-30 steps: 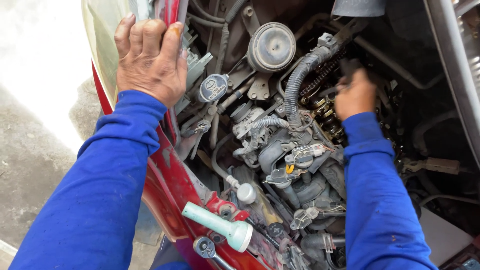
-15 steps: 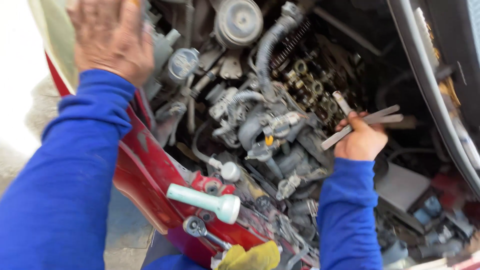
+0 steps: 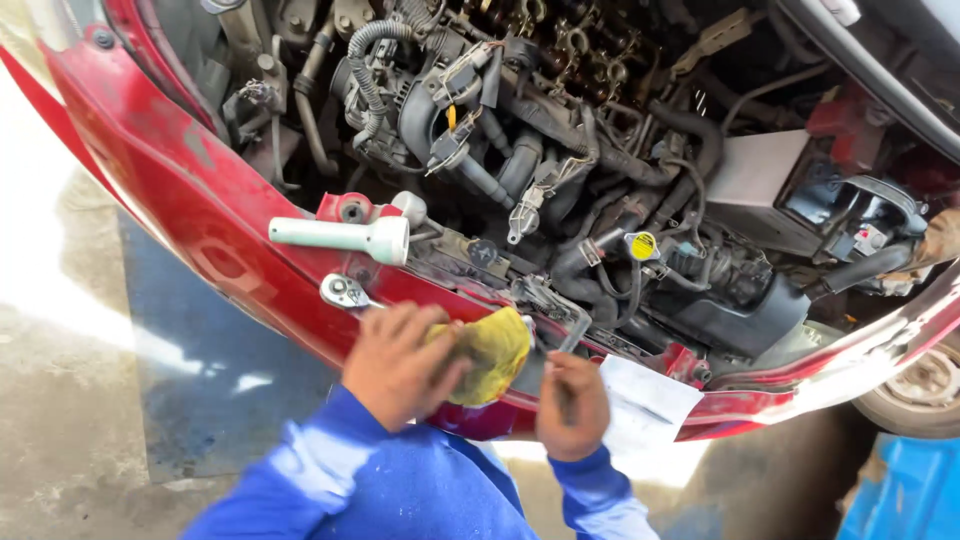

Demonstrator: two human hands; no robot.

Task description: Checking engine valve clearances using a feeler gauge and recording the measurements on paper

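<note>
Left hand (image 3: 395, 365), fingers curled, grips yellow rag (image 3: 490, 352); right hand (image 3: 572, 405), at its 4 o'clock, fingers closed, contents unclear. Ratchet (image 3: 345, 292) at 10 o'clock.

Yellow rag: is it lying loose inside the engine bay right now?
No, the yellow rag is gripped by the left hand at the red front edge.

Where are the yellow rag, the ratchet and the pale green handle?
Yellow rag (image 3: 492, 352), head view, on its bunched middle.
Ratchet (image 3: 344, 292), head view, on its round head.
Pale green handle (image 3: 340, 236), head view, midway along its shaft.
</note>
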